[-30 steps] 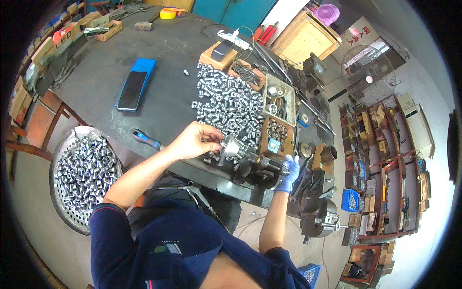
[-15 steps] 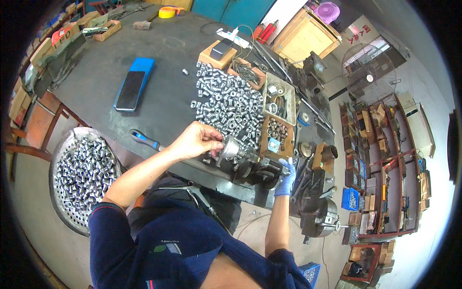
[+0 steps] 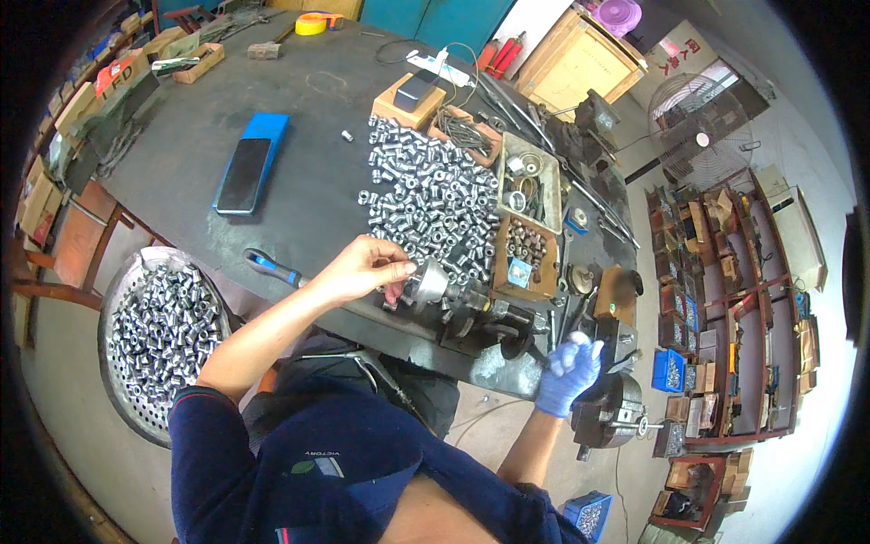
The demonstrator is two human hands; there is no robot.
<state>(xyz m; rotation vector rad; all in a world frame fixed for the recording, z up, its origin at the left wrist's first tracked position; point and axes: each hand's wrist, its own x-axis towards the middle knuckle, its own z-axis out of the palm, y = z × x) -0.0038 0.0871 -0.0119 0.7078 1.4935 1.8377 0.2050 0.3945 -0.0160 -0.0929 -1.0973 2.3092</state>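
At the near edge of the dark table, my bare left hand (image 3: 370, 269) is closed, its fingertips against the front of a round metal chuck (image 3: 428, 283). What the fingers pinch, if anything, is hidden. The chuck sits on the left end of a dark bench spindle (image 3: 494, 325). My right hand (image 3: 571, 370), in a blue glove with whitish fingertips, is off the spindle's right end, its fingers loosely bent and apart with nothing seen in them. Behind the chuck spreads a heap of shiny metal fittings (image 3: 430, 195).
A perforated metal pan (image 3: 115, 363) of similar fittings stands at left. On the table lie a blue case with a phone (image 3: 243, 177) and a blue-black handled tool (image 3: 272, 267). Right of the heap are a box of small brown parts (image 3: 526, 283), a parts tray (image 3: 535, 213) and a vise (image 3: 612, 412).
My right hand has let go of the spindle's right end and moved right and toward me. My left hand remains at the chuck, shifted slightly left.
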